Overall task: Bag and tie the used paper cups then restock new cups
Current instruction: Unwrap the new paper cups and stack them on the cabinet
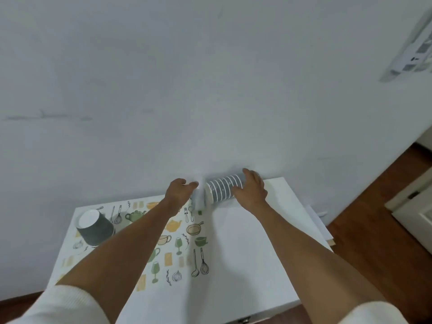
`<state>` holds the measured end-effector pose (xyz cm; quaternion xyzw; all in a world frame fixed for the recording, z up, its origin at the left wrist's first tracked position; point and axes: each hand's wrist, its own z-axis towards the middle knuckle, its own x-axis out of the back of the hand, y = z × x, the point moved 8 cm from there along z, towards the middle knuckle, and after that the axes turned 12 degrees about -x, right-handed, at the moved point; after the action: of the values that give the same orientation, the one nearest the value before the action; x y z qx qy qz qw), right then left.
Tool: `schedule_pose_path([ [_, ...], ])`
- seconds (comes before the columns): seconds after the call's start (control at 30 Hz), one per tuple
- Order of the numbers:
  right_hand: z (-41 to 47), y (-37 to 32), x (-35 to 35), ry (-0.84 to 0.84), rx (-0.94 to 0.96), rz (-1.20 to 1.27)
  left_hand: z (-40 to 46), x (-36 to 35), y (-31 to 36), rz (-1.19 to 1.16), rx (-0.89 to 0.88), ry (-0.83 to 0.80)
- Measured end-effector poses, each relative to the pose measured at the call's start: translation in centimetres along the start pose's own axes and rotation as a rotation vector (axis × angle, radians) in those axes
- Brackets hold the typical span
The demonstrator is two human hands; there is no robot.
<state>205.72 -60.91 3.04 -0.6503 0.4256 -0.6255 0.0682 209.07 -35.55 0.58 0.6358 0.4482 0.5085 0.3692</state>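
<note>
Stacked grey paper cups with white rims (222, 189) lie sideways at the white bench's (252, 253) far edge, long axis running between right hand (251, 189), clamped on them, and left hand (180, 190), pinching their clear plastic sleeve (198, 199).

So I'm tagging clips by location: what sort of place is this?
Probably a home room or small pantry corner: a white table with a kitchen-print mat against a plain wall, and a wood floor.
</note>
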Motion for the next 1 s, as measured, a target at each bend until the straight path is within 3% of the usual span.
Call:
schedule_pose_path([
  [0.23,6.7,0.7,-1.7,-0.222,0.112,-0.395,2.8,-1.8,-0.4,-0.099,0.134,0.098],
  [0.4,9.3,1.0,-2.4,-0.226,0.290,-0.596,3.4,-3.2,0.0,-0.161,0.174,0.108],
  [0.7,8.7,0.0,-3.9,-0.313,0.410,-0.665,2.0,-0.8,0.2,-0.301,0.151,0.313],
  [0.9,5.5,-2.4,-4.8,-0.404,0.405,-0.564,-0.5,4.1,-0.5,-0.264,0.104,0.326],
  [1.0,3.2,-3.6,-6.4,-0.465,0.385,-0.636,-2.0,6.7,-1.6,-0.246,0.102,0.322],
])
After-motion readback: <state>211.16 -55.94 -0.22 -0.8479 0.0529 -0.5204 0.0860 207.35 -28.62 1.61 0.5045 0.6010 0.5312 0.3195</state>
